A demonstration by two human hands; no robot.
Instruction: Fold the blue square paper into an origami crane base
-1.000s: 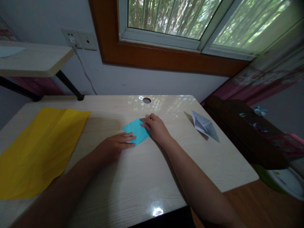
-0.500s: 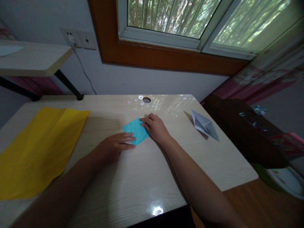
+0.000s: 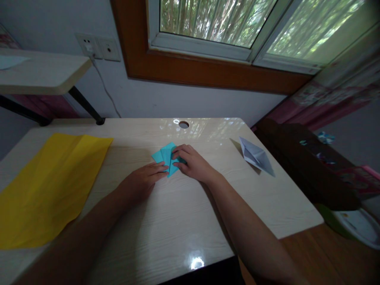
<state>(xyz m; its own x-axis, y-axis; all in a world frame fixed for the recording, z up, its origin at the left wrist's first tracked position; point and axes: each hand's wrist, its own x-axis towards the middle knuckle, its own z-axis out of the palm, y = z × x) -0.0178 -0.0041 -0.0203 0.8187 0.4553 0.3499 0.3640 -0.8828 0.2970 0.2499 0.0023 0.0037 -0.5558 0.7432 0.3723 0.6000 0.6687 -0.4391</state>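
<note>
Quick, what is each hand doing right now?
Left hand: flat, fingertips pressing the near edge of the blue paper to the table.
Right hand: fingers curled on the blue paper; whether pinching a flap cannot be told.

Two bare forearms, no sleeves in sight — the left hand and right hand wear no rings, watch or gloves — fingers uncovered

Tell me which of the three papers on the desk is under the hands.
The small blue paper, mid-desk: the left hand and right hand both press on it. The yellow sheet and white folded paper lie untouched.
</note>
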